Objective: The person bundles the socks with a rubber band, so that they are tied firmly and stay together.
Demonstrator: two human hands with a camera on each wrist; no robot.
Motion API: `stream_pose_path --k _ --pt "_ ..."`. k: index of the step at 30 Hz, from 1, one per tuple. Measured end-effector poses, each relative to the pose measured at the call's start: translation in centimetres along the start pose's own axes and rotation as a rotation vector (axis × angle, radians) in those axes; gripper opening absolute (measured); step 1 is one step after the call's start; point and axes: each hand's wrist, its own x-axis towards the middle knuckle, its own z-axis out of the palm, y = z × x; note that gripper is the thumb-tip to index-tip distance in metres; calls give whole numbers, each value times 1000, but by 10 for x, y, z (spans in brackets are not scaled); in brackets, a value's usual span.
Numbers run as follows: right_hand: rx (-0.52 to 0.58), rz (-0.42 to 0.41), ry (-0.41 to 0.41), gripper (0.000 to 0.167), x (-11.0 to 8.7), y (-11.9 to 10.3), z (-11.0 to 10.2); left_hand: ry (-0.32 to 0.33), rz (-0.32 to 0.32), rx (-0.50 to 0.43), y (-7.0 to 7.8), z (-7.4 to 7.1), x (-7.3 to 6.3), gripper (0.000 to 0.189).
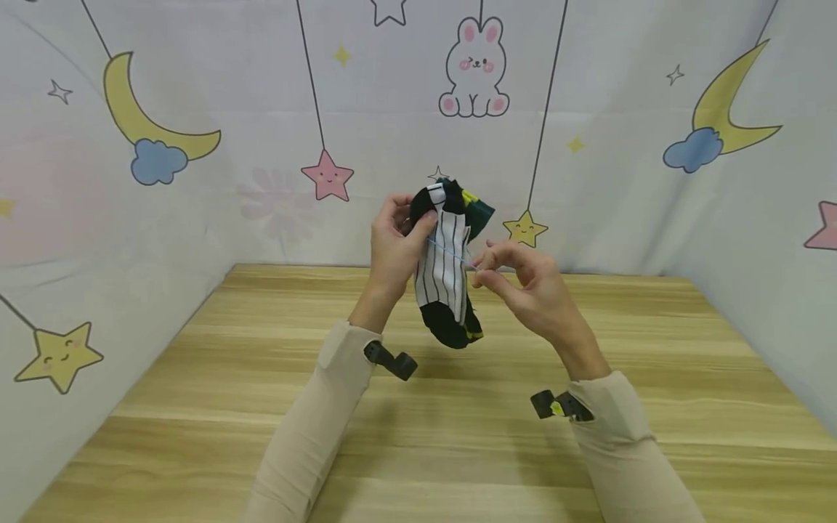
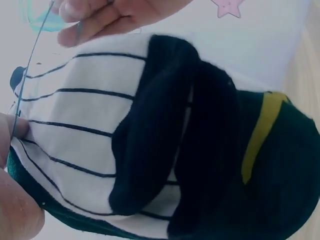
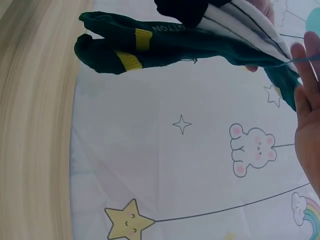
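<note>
Above the table, my left hand grips a bundle of socks near its upper end, the thumb pressing on the front. In front is a white sock with dark stripes and black ends. Behind it are dark green socks with yellow bands, best seen in the right wrist view. A thin blue string runs taut across the striped sock. My right hand, just right of the bundle, pinches the string between thumb and fingers. Whether the string passes round the back is hidden.
A wood-grain table lies beneath both hands. Behind it hangs a pale cloth backdrop printed with moons, stars and a rabbit. Each sleeve cuff carries a small black camera mount, such as the left camera mount.
</note>
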Motion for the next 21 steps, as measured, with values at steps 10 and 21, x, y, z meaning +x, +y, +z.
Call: stream_pose_path --k 10,21 --pt "-209 80 -26 6 -6 9 -9 45 -79 -133 5 -7 4 18" --pt "399 187 -34 15 -10 18 -22 16 -29 -144 2 -6 5 20"
